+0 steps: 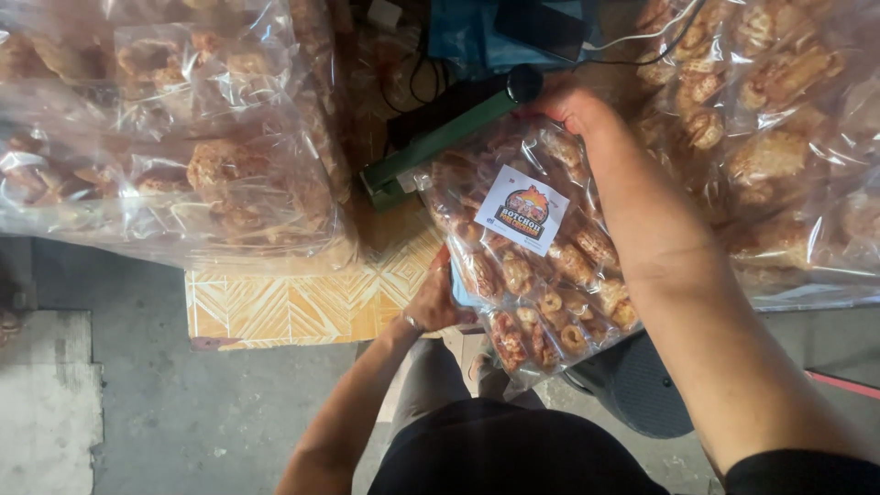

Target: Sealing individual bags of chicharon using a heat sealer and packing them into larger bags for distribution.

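Note:
A clear plastic bag (541, 275) full of brown fried snack pieces lies across the middle, with a white label sticker (521, 209) on its front. My left hand (433, 298) grips the bag's lower left side from underneath. My right hand (573, 103) is at the bag's top end, right by the black knob of a green heat sealer arm (440, 142). The bag's mouth lies at the sealer; whether it is clamped under the arm cannot be told.
Large clear bags of the same snacks are piled at the left (165, 137) and right (779, 137). A yellow patterned table surface (302, 302) sits below the sealer. Black cables (422, 73) run behind. Grey concrete floor (137, 394) lies below.

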